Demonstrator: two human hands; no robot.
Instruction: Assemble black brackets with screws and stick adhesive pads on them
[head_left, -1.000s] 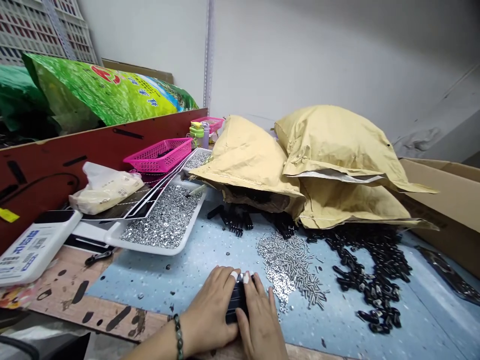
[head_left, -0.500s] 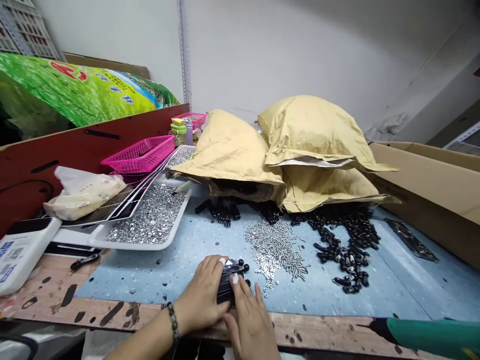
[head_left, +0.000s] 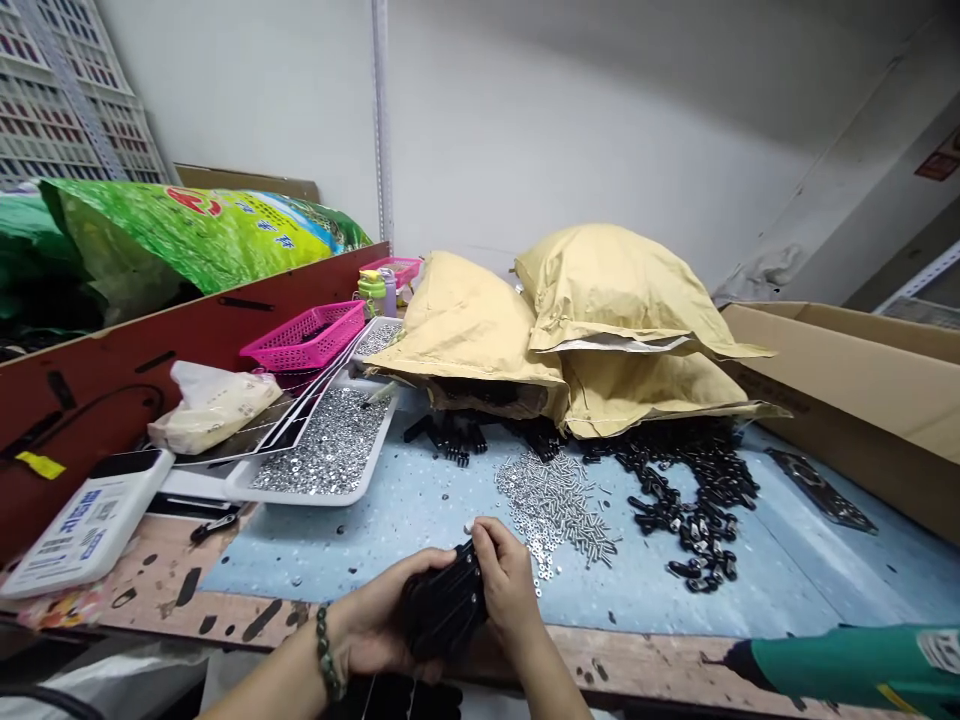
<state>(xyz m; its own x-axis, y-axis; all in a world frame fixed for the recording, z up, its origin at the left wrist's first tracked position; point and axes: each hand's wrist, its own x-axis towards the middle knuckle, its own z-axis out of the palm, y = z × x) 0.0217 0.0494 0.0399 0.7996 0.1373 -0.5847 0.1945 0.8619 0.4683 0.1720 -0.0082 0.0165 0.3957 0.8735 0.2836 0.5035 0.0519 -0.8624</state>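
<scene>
A bundle of narrow black plastic parts (head_left: 448, 605) with small shiny spots is raised just over the table's front edge. My left hand (head_left: 379, 615) is wrapped around it from the left and below. At its right side my right hand (head_left: 510, 585) has bent fingers closed against the upper end; whether a small piece is also between those fingertips, I cannot tell. Behind my right hand lies a spread of small metal washers (head_left: 536, 535) and short metal pins (head_left: 574, 505). Black clip-like parts (head_left: 697, 530) are heaped to the right on the blue mat (head_left: 315, 550).
A white tray (head_left: 367, 470) of metal nuts stands left. Stuffed yellow sacks (head_left: 630, 280) line the back, with a cardboard box (head_left: 855, 370) at right. A green power tool (head_left: 832, 660) points inward at front right. A pink basket (head_left: 315, 340) and white box (head_left: 90, 530) are left.
Both hands have lifted the black parts off the mat and tilted them. My left hand has turned under the bundle; my right hand, flat before, has curled its fingers. The view has shifted slightly.
</scene>
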